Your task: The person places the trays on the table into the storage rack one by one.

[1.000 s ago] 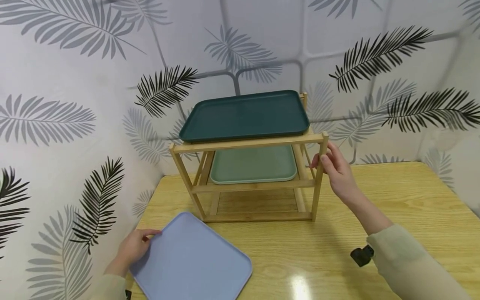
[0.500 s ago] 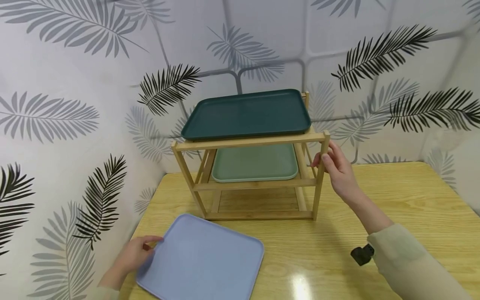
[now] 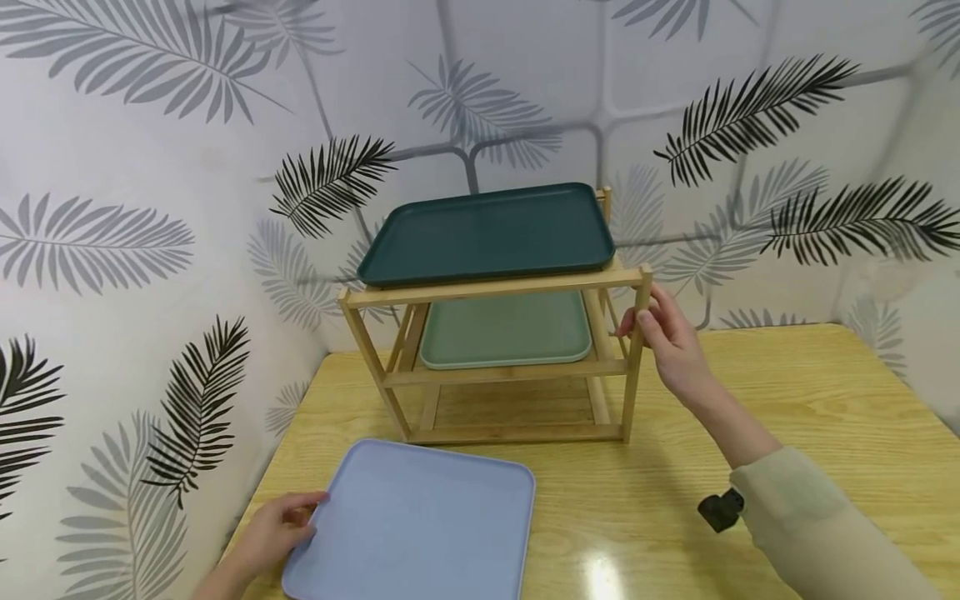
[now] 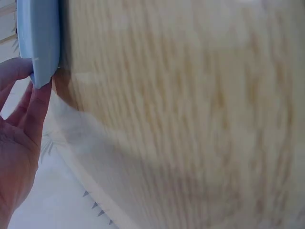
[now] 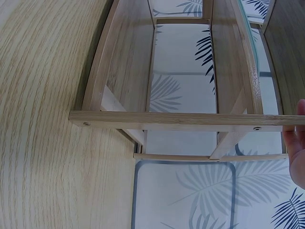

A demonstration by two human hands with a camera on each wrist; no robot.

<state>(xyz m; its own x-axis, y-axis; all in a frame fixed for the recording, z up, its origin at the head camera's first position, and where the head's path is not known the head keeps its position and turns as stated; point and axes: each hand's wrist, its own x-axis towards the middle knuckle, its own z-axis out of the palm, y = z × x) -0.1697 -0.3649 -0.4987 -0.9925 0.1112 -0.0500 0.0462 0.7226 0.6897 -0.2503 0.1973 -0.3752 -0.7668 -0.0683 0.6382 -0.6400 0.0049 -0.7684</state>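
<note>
A periwinkle-blue tray (image 3: 420,525) lies at an angle on the wooden table, in front of a wooden rack (image 3: 495,288). My left hand (image 3: 270,537) pinches the tray's left edge; the left wrist view confirms thumb and fingers on the tray rim (image 4: 40,38). With my right hand (image 3: 675,354) I grip the rack's right front post near its top. In the right wrist view only part of that hand (image 5: 297,148) shows, at the right edge. A dark teal tray (image 3: 487,233) rests on the rack's top tier, and a light green tray (image 3: 506,329) on the middle one.
The rack's bottom tier (image 3: 513,407) shows bare wood slats. Wooden table surface (image 3: 765,375) extends right of the rack. A wall (image 3: 525,100) with a leaf pattern stands close behind the rack and along the left side.
The blue tray has turned and shifted right, so its far edge lies closer to parallel with the rack. My left hand has moved slightly nearer with its edge. The right hand keeps its grip.
</note>
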